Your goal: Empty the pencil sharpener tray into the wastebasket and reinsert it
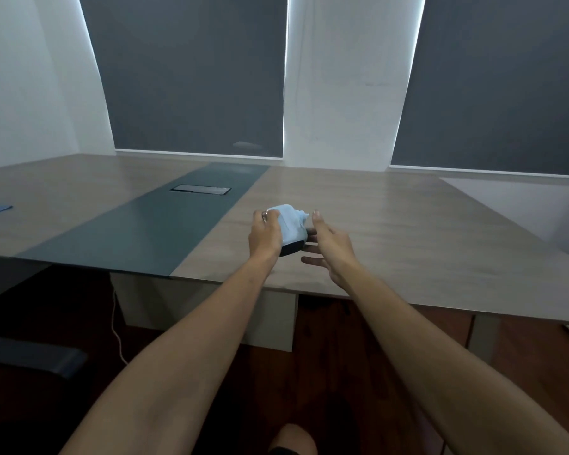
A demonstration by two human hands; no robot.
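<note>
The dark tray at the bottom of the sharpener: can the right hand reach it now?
Probably yes. The right hand is open beside the dark tray, nothing between them, while the left hand holds the sharpener.

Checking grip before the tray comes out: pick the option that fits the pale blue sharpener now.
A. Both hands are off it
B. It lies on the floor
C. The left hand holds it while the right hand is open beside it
C: the left hand wraps the sharpener over the table, and the right hand is spread open beside it.
</note>
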